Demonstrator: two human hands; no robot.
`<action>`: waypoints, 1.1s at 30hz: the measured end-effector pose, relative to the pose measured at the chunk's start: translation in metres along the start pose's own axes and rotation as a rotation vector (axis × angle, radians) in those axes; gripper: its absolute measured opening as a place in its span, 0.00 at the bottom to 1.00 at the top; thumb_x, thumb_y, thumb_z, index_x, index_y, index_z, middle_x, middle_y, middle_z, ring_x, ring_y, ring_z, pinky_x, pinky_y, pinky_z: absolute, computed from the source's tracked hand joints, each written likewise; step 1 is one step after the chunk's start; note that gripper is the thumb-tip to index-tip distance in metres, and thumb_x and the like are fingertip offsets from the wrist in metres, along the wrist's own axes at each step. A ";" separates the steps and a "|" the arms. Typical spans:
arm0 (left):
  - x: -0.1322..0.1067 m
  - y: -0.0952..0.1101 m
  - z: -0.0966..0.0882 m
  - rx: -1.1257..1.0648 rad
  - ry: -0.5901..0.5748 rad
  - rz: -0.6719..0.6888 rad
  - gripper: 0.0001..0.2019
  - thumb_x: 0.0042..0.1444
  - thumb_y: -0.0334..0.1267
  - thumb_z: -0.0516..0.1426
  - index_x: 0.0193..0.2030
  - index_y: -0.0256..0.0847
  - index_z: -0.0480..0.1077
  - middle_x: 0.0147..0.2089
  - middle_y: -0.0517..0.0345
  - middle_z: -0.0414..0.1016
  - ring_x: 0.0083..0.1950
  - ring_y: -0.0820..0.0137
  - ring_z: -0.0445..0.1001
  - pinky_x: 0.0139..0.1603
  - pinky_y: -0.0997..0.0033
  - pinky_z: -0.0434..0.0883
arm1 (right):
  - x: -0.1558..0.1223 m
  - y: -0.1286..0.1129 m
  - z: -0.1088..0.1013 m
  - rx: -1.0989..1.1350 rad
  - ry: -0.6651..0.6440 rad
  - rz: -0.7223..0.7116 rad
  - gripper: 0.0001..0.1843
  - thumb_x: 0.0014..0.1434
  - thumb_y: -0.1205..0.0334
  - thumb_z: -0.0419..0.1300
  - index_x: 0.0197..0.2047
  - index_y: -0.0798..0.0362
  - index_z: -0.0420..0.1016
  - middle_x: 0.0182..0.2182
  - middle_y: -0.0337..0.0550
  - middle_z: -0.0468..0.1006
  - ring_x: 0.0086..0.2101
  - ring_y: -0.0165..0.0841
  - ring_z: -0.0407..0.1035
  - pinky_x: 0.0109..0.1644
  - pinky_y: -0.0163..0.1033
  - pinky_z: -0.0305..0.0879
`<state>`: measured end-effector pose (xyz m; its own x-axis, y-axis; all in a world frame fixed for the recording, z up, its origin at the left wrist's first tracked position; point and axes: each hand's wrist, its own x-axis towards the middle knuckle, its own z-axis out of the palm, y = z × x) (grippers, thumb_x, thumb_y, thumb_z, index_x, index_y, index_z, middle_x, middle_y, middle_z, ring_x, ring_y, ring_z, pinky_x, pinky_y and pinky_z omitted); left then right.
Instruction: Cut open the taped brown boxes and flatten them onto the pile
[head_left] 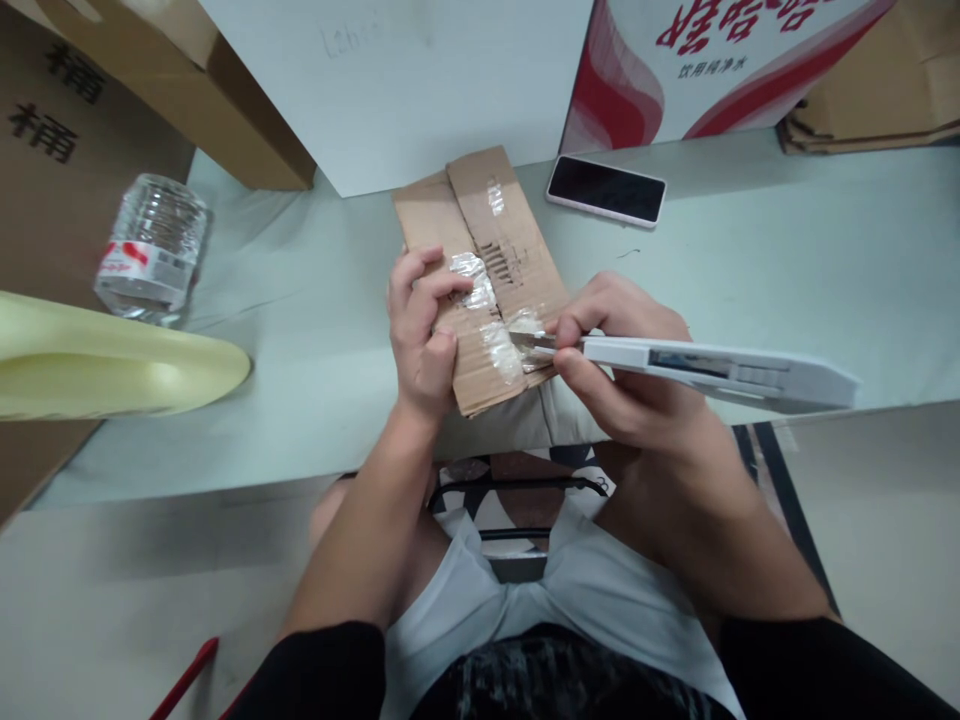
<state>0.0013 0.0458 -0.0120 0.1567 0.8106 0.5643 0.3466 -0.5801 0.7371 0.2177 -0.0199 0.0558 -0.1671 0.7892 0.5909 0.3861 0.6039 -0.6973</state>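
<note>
1. Fingers of the left hand (420, 340) are bent and slightly spread, touching the left half of a flat brown cardboard carton (529, 235); they grasp no tool. Resting there, they probably steady the carton and leave the near part of its seam uncovered.
2. The carton lies at the table's near edge, angled, its seam patched with shiny clear tape (501, 350).
3. Thumb and fingers of the right hand (641, 312) are closed around a long white plastic utility knife (757, 375), pinching close to its metal blade (531, 340), likely for control. The tip meets the taped seam; its depth cannot be told.
4. Beyond the carton stands a large white panel (435, 90); right of that, a red-and-white printed box (750, 105).
5. A black-screened phone (606, 190) lies far right of the carton on the pale green table (300, 340).
6. Well left are a clear plastic bottle (154, 240) with a red-and-white label and, nearer, a smooth pale yellow object (150, 365).
</note>
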 end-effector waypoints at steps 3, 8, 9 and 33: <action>0.000 0.000 0.000 -0.018 -0.011 0.017 0.28 0.63 0.70 0.50 0.51 0.52 0.77 0.66 0.52 0.71 0.72 0.46 0.66 0.79 0.40 0.59 | 0.002 -0.002 -0.001 -0.019 -0.058 -0.002 0.08 0.69 0.59 0.61 0.36 0.48 0.72 0.32 0.39 0.77 0.33 0.33 0.72 0.38 0.40 0.70; 0.001 0.001 0.002 -0.052 0.026 0.050 0.25 0.65 0.65 0.52 0.49 0.50 0.77 0.65 0.51 0.71 0.70 0.48 0.68 0.77 0.42 0.61 | 0.003 -0.001 0.001 0.026 -0.090 -0.008 0.05 0.69 0.62 0.62 0.38 0.49 0.72 0.33 0.40 0.77 0.34 0.32 0.70 0.39 0.40 0.68; 0.001 0.001 0.002 -0.059 0.034 0.048 0.25 0.65 0.65 0.52 0.49 0.50 0.77 0.65 0.51 0.71 0.70 0.48 0.69 0.77 0.42 0.61 | 0.002 0.000 0.001 0.053 -0.083 -0.003 0.06 0.69 0.62 0.62 0.37 0.49 0.72 0.32 0.39 0.77 0.33 0.32 0.70 0.39 0.40 0.68; 0.000 -0.001 0.004 -0.018 0.037 0.028 0.28 0.65 0.68 0.49 0.51 0.50 0.77 0.66 0.50 0.71 0.72 0.46 0.67 0.78 0.40 0.59 | -0.009 0.011 0.007 0.448 0.212 0.130 0.14 0.70 0.52 0.62 0.33 0.48 0.73 0.26 0.36 0.69 0.26 0.30 0.62 0.32 0.41 0.61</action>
<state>0.0048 0.0466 -0.0143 0.1313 0.7909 0.5978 0.3261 -0.6039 0.7273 0.2173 -0.0192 0.0399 0.0624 0.8488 0.5251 -0.0430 0.5279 -0.8482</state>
